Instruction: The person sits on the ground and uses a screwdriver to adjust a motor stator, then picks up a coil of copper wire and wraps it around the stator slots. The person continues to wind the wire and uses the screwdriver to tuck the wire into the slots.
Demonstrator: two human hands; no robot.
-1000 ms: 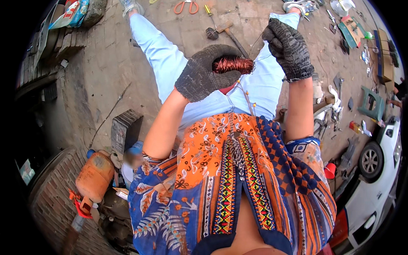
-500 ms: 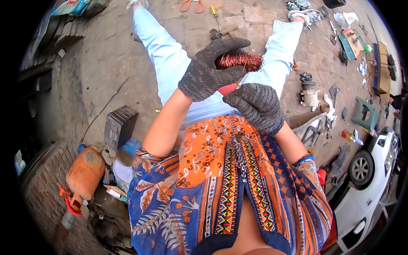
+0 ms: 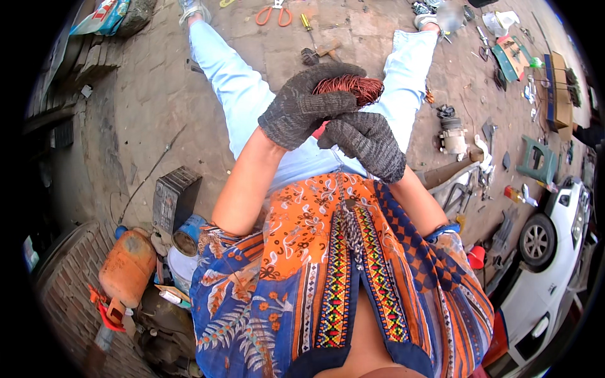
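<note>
My left hand, in a dark grey knitted glove, is closed around a bundle of reddish copper wire, its loose strands bunched at the right end. My right hand, gloved alike, is just below the bundle with its fingers curled together against the left hand. Whatever its fingertips grip is hidden. Between the hands a small piece of a red thing shows; its kind cannot be made out. Both hands are over my lap, between my spread legs in light blue jeans.
On the paved ground ahead lie a hammer, a yellow-handled screwdriver and orange-handled scissors. To the right are a metal motor-like part, a green stool and a white car. An orange gas cylinder is at left.
My right hand has come up and leftward, closer against the left hand, covering more of the red thing. The wire bundle stays in my left hand. The whole view has shifted slightly.
</note>
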